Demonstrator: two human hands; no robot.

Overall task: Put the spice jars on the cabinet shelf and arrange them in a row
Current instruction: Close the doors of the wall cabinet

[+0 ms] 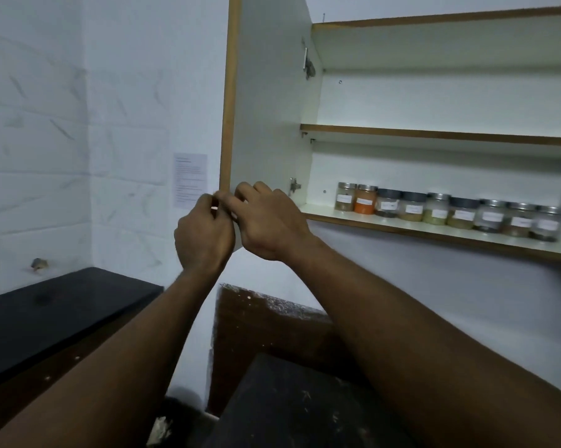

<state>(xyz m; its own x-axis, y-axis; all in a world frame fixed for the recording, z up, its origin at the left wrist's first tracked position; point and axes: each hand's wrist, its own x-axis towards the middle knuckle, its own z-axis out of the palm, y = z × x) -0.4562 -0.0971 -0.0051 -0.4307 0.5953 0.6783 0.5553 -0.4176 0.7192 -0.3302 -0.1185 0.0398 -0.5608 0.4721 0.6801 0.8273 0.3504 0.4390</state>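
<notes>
On the right, high against the white wall (pixel 402 286): wall cabinet (pixel 434 101), door (pixel 269 118) swung wide to the left, pale inside face toward the camera, wooden edging down its outer side. Two hinges on the door's inner side, upper (pixel 309 64) and lower (pixel 294 186). Upper shelf (pixel 434 133) across the middle, wood-edged. Lower shelf (pixel 402 226) below it, carrying the spice jars (pixel 447 211): nine of them, upright, side by side in one row from left of centre toward the right, each touching or just beside the next. Glass bodies, metal or dark lids, white labels too blurred to read. Second jar from the left (pixel 365 199) filled with orange powder; the rest pale, tan or dark.

Left of the cabinet, tiled wall (pixel 46 140) with a printed paper sheet (pixel 190 180) stuck near the corner. Dark bench (pixel 56 318) low on the left, another dark surface (pixel 292 402) at bottom centre, scuffed and dusty.

Both bare forearms raised from the bottom edge, meeting at the lower outer corner of the door. Left hand (pixel 205 232) curled, fingertips pinched on the door's edge. Right hand (pixel 269 221) just beside it, touching it, fingers bent over the same corner on the inner face. Both hands well apart from the jars.
</notes>
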